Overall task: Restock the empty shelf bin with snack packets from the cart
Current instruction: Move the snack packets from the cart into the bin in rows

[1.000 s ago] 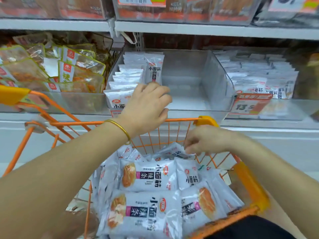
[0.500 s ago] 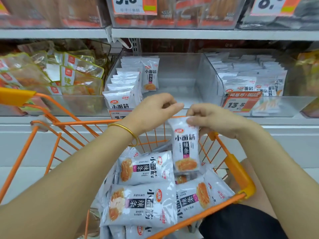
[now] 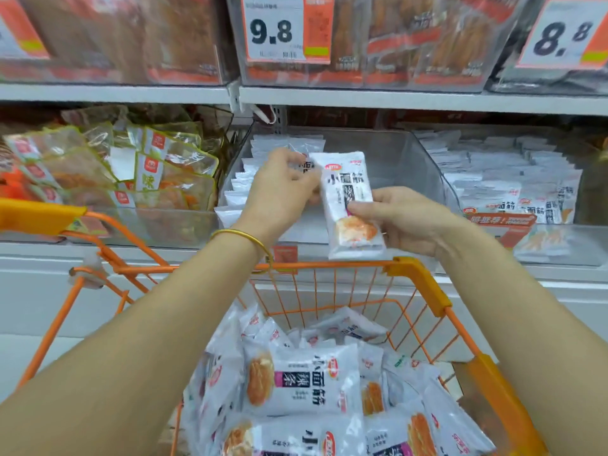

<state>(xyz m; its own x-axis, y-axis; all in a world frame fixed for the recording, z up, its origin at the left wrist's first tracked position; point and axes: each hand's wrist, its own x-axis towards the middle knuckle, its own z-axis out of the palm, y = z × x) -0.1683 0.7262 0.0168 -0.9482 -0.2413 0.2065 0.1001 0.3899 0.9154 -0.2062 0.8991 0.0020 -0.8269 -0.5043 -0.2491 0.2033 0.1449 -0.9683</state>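
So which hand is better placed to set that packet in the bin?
Probably the right hand: it grips the packet round its middle, before the half-bare bin. The left hand only pinches the packet's upper edge.

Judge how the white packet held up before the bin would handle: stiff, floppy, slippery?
Probably light: the right hand pinches the packet upright by one side. Likely fairly stiff; it shows no sagging. Its glossy film may slip.

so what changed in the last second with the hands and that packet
The right hand picked one snack packet out of the cart and raised it to the front of the shelf bin; the left hand now pinches it too. The row of packets in the bin and the cart's pile stayed put.
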